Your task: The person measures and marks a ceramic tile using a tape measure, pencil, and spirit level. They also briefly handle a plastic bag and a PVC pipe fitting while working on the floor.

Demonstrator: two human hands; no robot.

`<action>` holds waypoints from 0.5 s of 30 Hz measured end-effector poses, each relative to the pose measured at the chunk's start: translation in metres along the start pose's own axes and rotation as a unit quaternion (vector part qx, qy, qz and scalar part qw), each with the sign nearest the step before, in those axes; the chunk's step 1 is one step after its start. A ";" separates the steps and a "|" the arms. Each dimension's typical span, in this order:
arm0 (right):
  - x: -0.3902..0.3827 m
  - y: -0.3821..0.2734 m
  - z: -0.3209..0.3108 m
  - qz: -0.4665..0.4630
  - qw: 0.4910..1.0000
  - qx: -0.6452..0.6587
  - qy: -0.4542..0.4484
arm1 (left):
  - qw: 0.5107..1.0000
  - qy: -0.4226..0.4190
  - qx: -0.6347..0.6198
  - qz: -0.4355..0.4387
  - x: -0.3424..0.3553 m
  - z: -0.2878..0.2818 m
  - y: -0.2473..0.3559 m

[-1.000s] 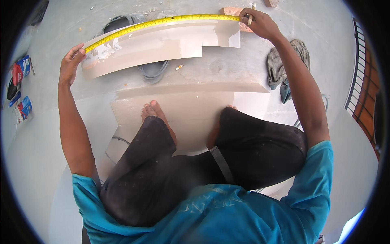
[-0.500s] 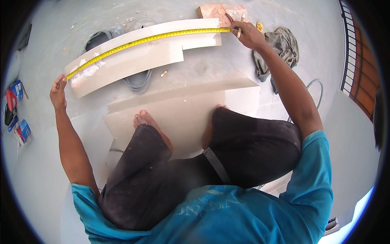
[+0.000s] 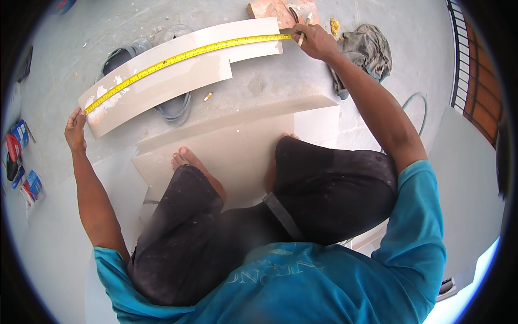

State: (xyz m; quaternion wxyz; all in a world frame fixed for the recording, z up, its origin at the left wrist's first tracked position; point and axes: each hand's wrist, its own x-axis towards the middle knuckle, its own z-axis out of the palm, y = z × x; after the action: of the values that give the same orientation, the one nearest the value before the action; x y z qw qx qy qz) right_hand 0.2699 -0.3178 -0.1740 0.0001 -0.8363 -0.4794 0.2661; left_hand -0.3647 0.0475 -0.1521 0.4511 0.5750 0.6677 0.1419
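A yellow tape measure (image 3: 178, 58) stretches along a long pale tile piece (image 3: 208, 69), which has a notch cut in its near right edge. At the tile's left end, my left hand (image 3: 75, 128) pinches one end of the tape. Beyond the right end, my right hand (image 3: 317, 42) is closed on the tape's other end. A pale pencil-like stick (image 3: 304, 31) pokes out between its fingers. The tile lies over a grey rounded thing (image 3: 175, 109), mostly hidden beneath it.
Between my feet and the tile piece lies a larger beige tile (image 3: 237, 140). A reddish block (image 3: 264, 11) sits behind the tape, with a crumpled grey cloth (image 3: 369, 51) to its right. Packets and tools (image 3: 19, 156) lie far left. A small white-and-orange stub (image 3: 208, 96) is on the floor.
My right hand and the tile's right end have shifted slightly left in view. My left hand sits a little lower against the tile's left end, still pinching the tape.
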 end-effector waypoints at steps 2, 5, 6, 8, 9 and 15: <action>-0.001 0.001 0.001 0.003 1.000 -0.003 0.005 | 1.000 -0.002 0.016 0.004 -0.002 0.001 0.002; -0.002 0.004 0.004 0.018 1.000 0.001 -0.019 | 1.000 0.003 0.014 0.000 -0.004 0.003 0.003; -0.001 0.006 0.005 0.009 1.000 0.001 -0.017 | 1.000 0.005 0.011 -0.002 -0.004 0.003 0.002; 0.000 0.009 0.007 -0.003 1.000 0.000 -0.010 | 1.000 0.001 0.002 -0.001 -0.003 0.003 0.000; 0.001 0.010 0.008 -0.006 1.000 -0.001 -0.010 | 1.000 0.004 0.000 0.000 -0.001 0.003 0.000; 0.002 0.020 0.014 -0.017 1.000 0.003 -0.018 | 1.000 -0.003 -0.013 -0.002 0.006 0.000 -0.010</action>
State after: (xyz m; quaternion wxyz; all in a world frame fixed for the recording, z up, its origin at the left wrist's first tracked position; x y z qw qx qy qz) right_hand 0.2809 -0.3306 -0.1919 -0.0012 -0.8232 -0.4925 0.2824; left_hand -0.3705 0.0501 -0.1621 0.4611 0.5680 0.6655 0.1476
